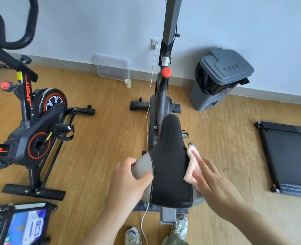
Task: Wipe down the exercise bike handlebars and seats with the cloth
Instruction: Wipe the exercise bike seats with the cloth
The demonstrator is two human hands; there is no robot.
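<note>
A black and grey bike seat [169,161] stands in front of me on a grey exercise bike [161,103] whose post rises to the top of the view. My left hand [128,179] grips the seat's grey left side. My right hand [211,181] presses a pink cloth [193,165] flat against the seat's right edge, fingers stretched out. This bike's handlebars are out of view. A second, black and orange bike [36,131] stands at the left, with its black handlebar [15,41] at the top left.
A grey lidded bin [220,78] stands by the wall at the right. A black treadmill [291,156] lies on the floor at far right. A clear plastic box [112,67] and a paper cup [128,83] sit by the wall. A white cable [148,112] runs down from the socket. A cart [17,225] stands at bottom left.
</note>
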